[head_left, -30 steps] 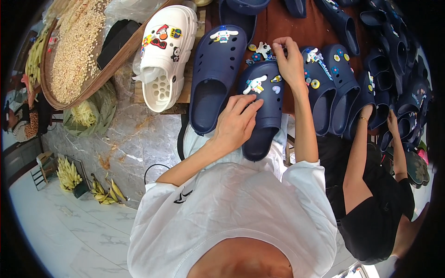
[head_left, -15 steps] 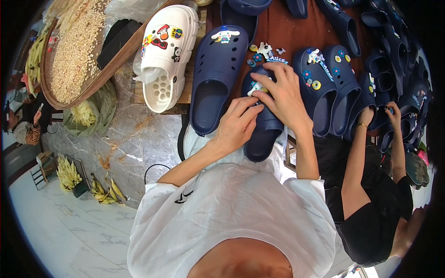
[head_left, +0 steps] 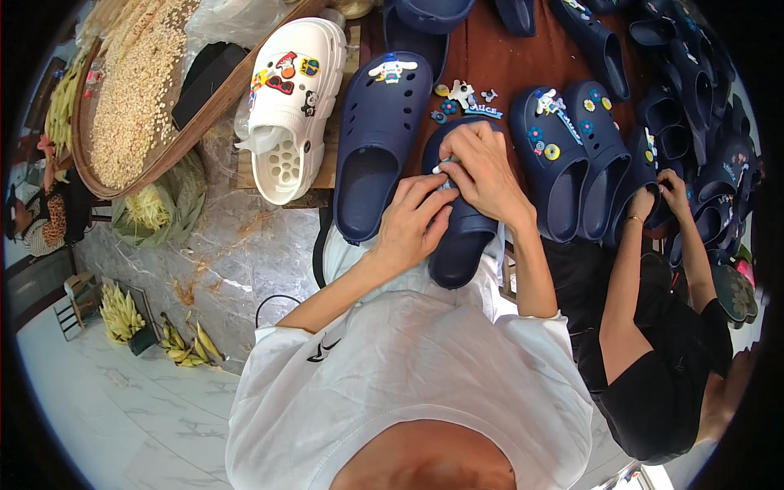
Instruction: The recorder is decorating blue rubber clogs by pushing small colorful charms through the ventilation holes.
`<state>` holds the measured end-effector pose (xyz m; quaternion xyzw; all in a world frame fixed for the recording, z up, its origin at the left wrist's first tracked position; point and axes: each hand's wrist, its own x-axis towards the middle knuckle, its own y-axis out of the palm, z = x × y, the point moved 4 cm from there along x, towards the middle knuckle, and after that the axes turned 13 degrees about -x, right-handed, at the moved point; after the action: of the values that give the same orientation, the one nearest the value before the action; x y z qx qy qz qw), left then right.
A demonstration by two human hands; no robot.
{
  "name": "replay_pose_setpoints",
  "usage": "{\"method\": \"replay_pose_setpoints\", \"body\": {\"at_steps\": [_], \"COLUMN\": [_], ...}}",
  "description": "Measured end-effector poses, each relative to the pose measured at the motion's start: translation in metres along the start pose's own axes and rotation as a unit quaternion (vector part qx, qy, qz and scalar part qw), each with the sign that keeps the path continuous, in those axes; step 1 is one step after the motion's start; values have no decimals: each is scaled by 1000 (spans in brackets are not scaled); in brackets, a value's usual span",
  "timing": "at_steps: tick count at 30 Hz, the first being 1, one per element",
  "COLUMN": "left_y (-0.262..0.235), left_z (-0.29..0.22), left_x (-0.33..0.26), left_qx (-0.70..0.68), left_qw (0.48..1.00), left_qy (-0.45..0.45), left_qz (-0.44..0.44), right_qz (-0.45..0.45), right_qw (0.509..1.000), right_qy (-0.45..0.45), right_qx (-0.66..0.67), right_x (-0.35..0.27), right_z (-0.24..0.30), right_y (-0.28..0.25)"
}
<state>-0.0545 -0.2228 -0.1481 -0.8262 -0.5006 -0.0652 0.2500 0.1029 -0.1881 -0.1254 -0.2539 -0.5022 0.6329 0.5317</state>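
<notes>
A navy clog (head_left: 462, 255) lies under both my hands, its heel end toward me. My left hand (head_left: 412, 214) grips its left side, fingers bent over the upper. Above the upper, my right hand (head_left: 483, 170) pinches a small shoe charm, mostly hidden; only a whitish bit shows between the hands. Just beyond the toe lie several loose charms (head_left: 464, 96): a white figure, flowers and a blue lettered piece. Left of my hands sits another navy clog (head_left: 382, 147) with one white character charm. On the right stands a pair of navy clogs (head_left: 563, 184) with charms.
A white clog (head_left: 296, 106) with colourful charms stands at the left, beside a tray of pale kernels (head_left: 131, 106). More navy clogs (head_left: 694, 73) crowd the far right of the brown table (head_left: 494, 57). A co-worker's hands (head_left: 653, 196) handle a clog on my right.
My right hand's fingers have closed in over the white charm on the clog, covering it. My left hand has stayed nearly in place. The co-worker's right hand has moved in toward the clog.
</notes>
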Motion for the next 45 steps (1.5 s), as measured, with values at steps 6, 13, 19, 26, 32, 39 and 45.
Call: {"method": "replay_pose_setpoints", "body": {"at_steps": [6, 13, 19, 26, 32, 39, 45], "left_y": [0, 0, 2, 1, 1, 1, -1], "left_z": [3, 5, 2, 3, 1, -3, -2], "left_x": [2, 2, 4, 3, 5, 3, 2], "left_qx": [-7, -3, 2, 4, 13, 19, 18], "left_qw": [1000, 1000, 1000, 999, 1000, 1000, 999], "left_qy": [-27, -20, -8, -18, -6, 0, -9], "left_qz": [-6, -23, -25, -27, -24, -23, -26], "right_qz": [-101, -173, -198, -140, -126, -117, -94], "right_qw": [959, 954, 950, 958, 956, 959, 957], "right_qy": [104, 178, 208, 238, 244, 258, 274], "right_qx": [244, 170, 126, -78, -103, -24, 1], "right_x": [-3, 35, 42, -11, -33, -24, -20], "right_z": [-20, -48, -78, -20, 5, -16, -20], "right_y": [11, -3, 4, -25, -17, -10, -7]}}
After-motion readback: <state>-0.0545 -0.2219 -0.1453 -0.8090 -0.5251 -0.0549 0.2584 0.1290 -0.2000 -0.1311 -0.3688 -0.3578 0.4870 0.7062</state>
